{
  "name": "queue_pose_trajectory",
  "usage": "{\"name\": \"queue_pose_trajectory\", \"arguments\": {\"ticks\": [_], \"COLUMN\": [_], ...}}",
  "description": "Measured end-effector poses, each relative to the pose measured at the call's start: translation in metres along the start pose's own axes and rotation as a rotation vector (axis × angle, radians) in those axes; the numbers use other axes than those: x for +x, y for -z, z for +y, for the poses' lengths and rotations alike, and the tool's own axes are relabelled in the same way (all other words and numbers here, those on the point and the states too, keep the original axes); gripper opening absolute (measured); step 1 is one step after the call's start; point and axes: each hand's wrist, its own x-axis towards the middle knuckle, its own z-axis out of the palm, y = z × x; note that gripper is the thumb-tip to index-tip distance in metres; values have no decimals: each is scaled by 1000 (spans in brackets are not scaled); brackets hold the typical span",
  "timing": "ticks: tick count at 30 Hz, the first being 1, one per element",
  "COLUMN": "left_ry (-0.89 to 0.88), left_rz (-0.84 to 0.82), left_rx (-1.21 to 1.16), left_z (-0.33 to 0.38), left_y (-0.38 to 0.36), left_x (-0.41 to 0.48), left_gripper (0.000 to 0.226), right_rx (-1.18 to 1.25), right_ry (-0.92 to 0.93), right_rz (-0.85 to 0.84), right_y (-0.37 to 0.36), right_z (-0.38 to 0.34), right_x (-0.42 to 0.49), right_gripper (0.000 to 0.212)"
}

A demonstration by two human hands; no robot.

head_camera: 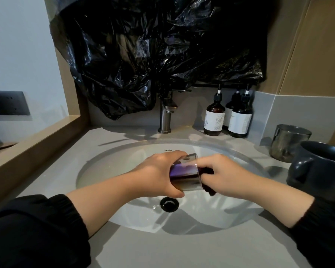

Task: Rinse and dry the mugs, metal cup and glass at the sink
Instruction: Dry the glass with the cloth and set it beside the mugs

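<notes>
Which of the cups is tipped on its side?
The tinted glass in the left hand; the metal cup and dark mug stand upright on the counter.

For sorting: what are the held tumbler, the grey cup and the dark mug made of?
Tumbler: probably glass, glossy, purple-tinted; see-through rim. Cup: likely metal, polished; mirror-like reflections. Mug: seemingly ceramic, matte dark; thick wall.

The left hand (157, 176) and right hand (227, 176) are bare; black sleeves (37, 231) with gathered elastic cuffs end mid-forearm.
</notes>
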Motion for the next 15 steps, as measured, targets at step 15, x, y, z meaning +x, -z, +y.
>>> {"name": "queue_pose_trajectory", "arguments": {"ticks": [15], "left_ry": [75], "left_rz": [30], "left_rx": [80], "left_z": [-9], "left_y": [0], "left_x": [-1], "left_gripper": [89], "right_rx": [611], "right_ry": [-265], "right_rz": [162], "right_y": [7], "right_z": [-12], "right_x": [-12], "right_gripper": [40]}}
